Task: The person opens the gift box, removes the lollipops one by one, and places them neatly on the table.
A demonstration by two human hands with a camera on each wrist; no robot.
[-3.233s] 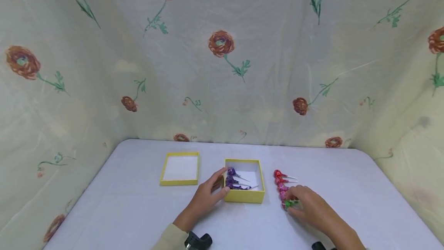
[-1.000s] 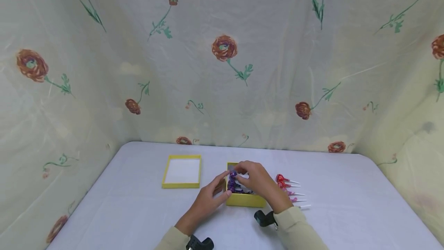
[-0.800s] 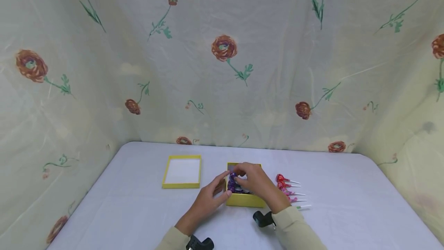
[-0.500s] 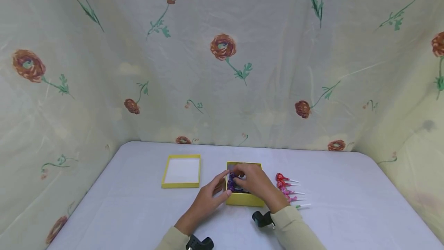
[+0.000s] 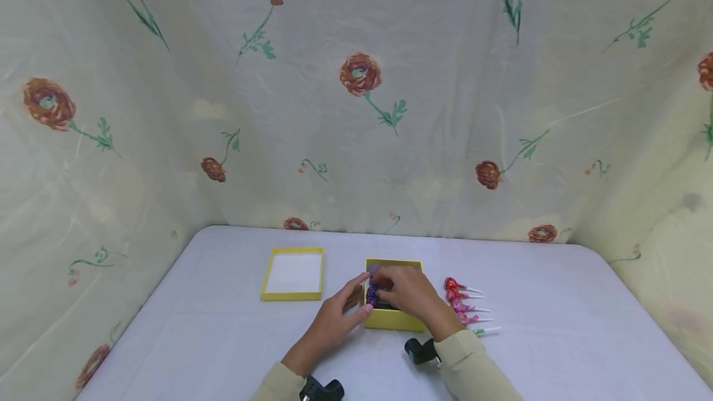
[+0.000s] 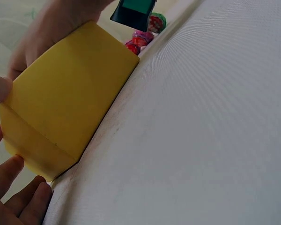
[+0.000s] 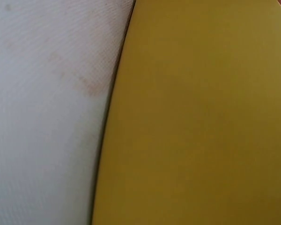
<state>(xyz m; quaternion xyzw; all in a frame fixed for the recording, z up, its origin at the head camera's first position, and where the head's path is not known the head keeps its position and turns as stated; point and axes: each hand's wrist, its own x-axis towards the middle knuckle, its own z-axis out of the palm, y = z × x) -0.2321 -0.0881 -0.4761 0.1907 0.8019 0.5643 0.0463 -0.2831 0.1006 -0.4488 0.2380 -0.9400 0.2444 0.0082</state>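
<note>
My left hand (image 5: 333, 319) lies along the left side of a yellow box (image 5: 394, 320), thumb at its near left corner. The left wrist view has its fingers (image 6: 7, 176) touching the box wall, fairly straight. My right hand (image 5: 411, 293) reaches over the box's near wall with fingertips bent down inside, pinching a purple-wrapped lollipop that they mostly hide. More purple lollipops (image 5: 372, 295) show along the box's left inner side, between the hands. In the right wrist view the yellow box wall (image 7: 192, 112) fills much of the picture and no fingertips of that hand show.
The box's yellow-rimmed lid (image 5: 292, 296) lies to the left, white inside up. Right of the box is a column of lollipops: red (image 5: 452, 283), pink (image 5: 461, 306) and one with a green wrapper (image 5: 479, 331), sticks pointing right. A flowered cloth (image 5: 434, 110) hangs behind the table.
My right hand has left the green-wrapped lollipop and crossed left into the box. Over the last second its fingertips sink slightly lower among the purple lollipops. The left hand stays at the box.
</note>
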